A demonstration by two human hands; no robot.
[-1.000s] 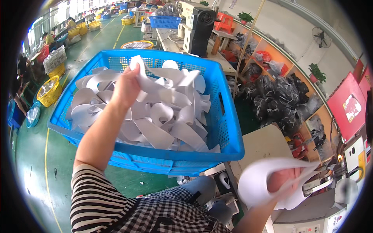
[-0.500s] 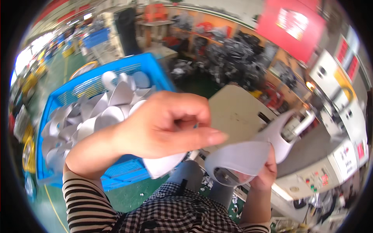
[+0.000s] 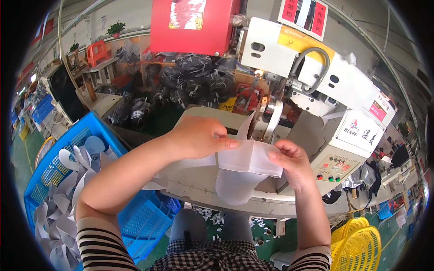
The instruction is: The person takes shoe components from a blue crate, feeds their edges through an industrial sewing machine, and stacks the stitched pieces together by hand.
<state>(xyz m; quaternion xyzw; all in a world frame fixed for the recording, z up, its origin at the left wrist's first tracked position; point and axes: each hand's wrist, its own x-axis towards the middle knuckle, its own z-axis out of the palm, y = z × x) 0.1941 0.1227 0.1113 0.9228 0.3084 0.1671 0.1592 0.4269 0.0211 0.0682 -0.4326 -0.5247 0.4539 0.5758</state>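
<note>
A pale, thin white piece [image 3: 236, 157] with a crease and a rounded flap hangs in front of the sewing machine's arm [image 3: 271, 118]. My left hand [image 3: 196, 137] pinches its upper left edge between thumb and fingers. At its right edge my right hand [image 3: 291, 163] grips it, thumb in front. Another white piece [image 3: 205, 161] shows under my left hand; how it is held is hidden. One strip of white rises beside the machine's metal arm. Both forearms reach over the worktable [image 3: 194, 187].
A blue basket [image 3: 34, 180] heaped with curved white pieces [image 3: 61, 198] stands at my left. A white machine head [image 3: 289, 56] and control panel [image 3: 332, 169] are ahead and right, a red box [image 3: 194, 27] above. Yellow baskets [image 3: 357, 244] sit lower right; scraps litter the floor.
My view has turned right toward the machine. My left hand has come over from beside the basket and meets my right hand at the white piece, now held by both at the machine.
</note>
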